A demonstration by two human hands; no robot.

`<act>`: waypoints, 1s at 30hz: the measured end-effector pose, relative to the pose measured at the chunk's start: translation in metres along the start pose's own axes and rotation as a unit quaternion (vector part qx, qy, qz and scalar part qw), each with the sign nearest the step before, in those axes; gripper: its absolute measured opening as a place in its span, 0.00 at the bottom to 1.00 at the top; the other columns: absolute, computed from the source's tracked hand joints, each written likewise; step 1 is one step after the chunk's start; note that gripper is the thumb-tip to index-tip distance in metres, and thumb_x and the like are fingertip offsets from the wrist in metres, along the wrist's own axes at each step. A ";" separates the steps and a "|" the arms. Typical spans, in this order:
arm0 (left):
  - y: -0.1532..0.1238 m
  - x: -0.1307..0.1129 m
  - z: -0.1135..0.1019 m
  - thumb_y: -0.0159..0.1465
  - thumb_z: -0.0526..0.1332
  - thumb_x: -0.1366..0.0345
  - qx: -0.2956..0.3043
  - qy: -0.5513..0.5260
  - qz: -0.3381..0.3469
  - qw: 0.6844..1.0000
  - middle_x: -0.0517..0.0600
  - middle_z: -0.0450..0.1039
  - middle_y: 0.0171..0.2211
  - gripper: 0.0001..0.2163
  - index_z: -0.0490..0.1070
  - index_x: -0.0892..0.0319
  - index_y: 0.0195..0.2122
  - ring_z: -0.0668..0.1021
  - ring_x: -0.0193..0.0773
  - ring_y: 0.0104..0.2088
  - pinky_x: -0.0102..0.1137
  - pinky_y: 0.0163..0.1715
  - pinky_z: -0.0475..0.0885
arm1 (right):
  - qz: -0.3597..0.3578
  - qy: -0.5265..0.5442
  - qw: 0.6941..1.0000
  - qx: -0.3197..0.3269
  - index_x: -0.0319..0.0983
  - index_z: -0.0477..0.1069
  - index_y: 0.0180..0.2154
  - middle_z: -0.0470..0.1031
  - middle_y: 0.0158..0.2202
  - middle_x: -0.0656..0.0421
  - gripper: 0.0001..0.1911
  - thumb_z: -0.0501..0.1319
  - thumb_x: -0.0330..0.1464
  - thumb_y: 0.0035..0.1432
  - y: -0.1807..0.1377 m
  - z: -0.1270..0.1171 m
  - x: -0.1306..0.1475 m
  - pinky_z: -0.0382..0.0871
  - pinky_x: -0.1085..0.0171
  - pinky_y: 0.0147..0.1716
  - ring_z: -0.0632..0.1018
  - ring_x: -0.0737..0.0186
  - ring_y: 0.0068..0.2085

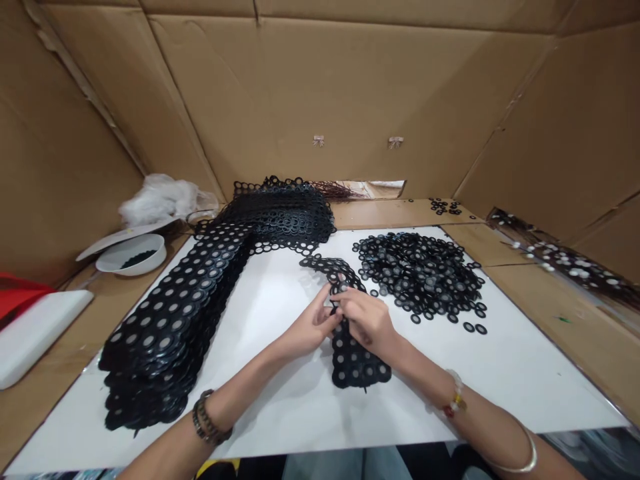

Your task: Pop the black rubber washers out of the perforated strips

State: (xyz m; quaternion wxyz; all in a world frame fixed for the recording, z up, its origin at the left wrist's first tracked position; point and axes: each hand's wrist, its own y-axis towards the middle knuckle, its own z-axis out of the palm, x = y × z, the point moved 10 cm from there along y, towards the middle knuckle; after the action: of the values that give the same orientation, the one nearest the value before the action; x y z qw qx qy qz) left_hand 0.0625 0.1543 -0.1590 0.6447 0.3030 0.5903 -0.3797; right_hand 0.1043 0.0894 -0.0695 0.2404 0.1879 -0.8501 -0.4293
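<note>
A black strip of joined rings [355, 360], several of its rings filled with grey discs, lies on the white board in front of me. Its far end, with open rings, bends up and away to the left. My left hand [316, 320] pinches the strip's left edge near the middle, thumb and forefinger together. From the right, my right hand [367, 319] closes over the same spot, fingertips almost meeting the left ones. Whatever small piece may be between the fingertips is hidden. To the right spreads a pile of loose black ringed discs [420, 273].
A tall stack of disc-filled strips [175, 307] runs along the left. Behind it are stacked open-ring strips [285, 210]. A white bowl [132, 255] with dark bits, a plastic bag [167, 200] and a white box [43, 333] stand left. Cardboard walls [350, 93] surround the white board [270, 413].
</note>
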 end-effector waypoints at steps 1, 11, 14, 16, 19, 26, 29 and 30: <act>0.000 0.001 0.001 0.57 0.62 0.52 0.005 -0.001 -0.007 1.000 0.41 0.57 0.22 0.42 0.38 0.60 0.64 0.61 0.31 0.23 0.25 0.23 0.61 | 0.044 0.047 0.997 -0.032 0.40 0.67 0.32 0.76 0.35 0.56 0.12 0.49 0.21 0.59 0.000 -0.008 -0.009 0.74 0.61 0.39 0.77 0.62 0.37; 0.003 0.000 -0.016 0.56 0.63 0.65 -0.039 -0.089 -0.027 0.995 0.41 0.62 0.20 0.37 0.43 0.56 0.63 0.64 0.28 0.19 0.23 0.20 0.61 | 0.170 0.188 0.966 -0.048 0.40 0.65 0.28 0.74 0.38 0.55 0.08 0.54 0.26 0.59 -0.003 -0.009 -0.034 0.71 0.58 0.39 0.76 0.59 0.39; 0.005 0.002 -0.020 0.55 0.63 0.67 -0.055 -0.097 -0.030 0.993 0.41 0.62 0.20 0.36 0.45 0.54 0.62 0.65 0.29 0.19 0.23 0.20 0.62 | 0.162 0.174 0.971 -0.022 0.40 0.65 0.28 0.72 0.37 0.55 0.08 0.53 0.26 0.59 -0.004 -0.002 -0.033 0.71 0.60 0.35 0.75 0.60 0.38; 0.005 0.004 -0.022 0.55 0.64 0.66 -0.057 -0.092 -0.033 0.994 0.41 0.61 0.20 0.36 0.47 0.55 0.61 0.65 0.29 0.19 0.24 0.20 0.63 | 0.156 0.173 0.972 -0.010 0.40 0.64 0.28 0.71 0.38 0.55 0.09 0.52 0.24 0.58 -0.006 0.002 -0.033 0.70 0.62 0.33 0.75 0.60 0.36; 0.005 0.005 -0.019 0.55 0.65 0.61 -0.045 -0.086 -0.031 0.995 0.41 0.61 0.21 0.37 0.47 0.57 0.61 0.65 0.30 0.20 0.25 0.21 0.64 | 0.144 0.160 0.977 0.004 0.40 0.63 0.27 0.70 0.38 0.55 0.10 0.51 0.23 0.57 -0.007 0.004 -0.031 0.69 0.63 0.31 0.74 0.62 0.35; -0.003 -0.006 -0.010 0.57 0.64 0.55 -0.020 -0.004 0.004 1.000 0.42 0.60 0.22 0.40 0.43 0.58 0.64 0.64 0.31 0.22 0.26 0.23 0.66 | 0.082 0.005 0.996 0.047 0.40 0.63 0.24 0.68 0.34 0.55 0.10 0.52 0.20 0.51 -0.005 0.008 -0.023 0.67 0.60 0.32 0.69 0.57 0.36; -0.005 -0.008 -0.009 0.58 0.62 0.54 -0.015 0.021 0.014 1.000 0.43 0.59 0.23 0.39 0.42 0.58 0.64 0.64 0.32 0.23 0.27 0.25 0.66 | 0.082 0.035 0.994 0.058 0.40 0.63 0.26 0.71 0.36 0.56 0.10 0.52 0.20 0.52 -0.007 0.011 -0.024 0.68 0.60 0.34 0.71 0.58 0.38; -0.005 -0.009 -0.009 0.58 0.62 0.53 -0.013 0.028 0.014 0.999 0.44 0.60 0.24 0.39 0.41 0.58 0.64 0.64 0.32 0.24 0.27 0.25 0.66 | 0.085 0.060 0.993 0.055 0.40 0.64 0.27 0.72 0.37 0.56 0.10 0.52 0.20 0.53 -0.008 0.011 -0.024 0.69 0.60 0.35 0.72 0.59 0.38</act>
State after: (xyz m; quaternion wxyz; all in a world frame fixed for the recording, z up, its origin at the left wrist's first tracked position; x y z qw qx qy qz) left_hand 0.0534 0.1605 -0.1511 0.6369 0.3137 0.6088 -0.3540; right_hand 0.1186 0.1046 -0.0878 0.3160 0.1533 -0.8691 -0.3481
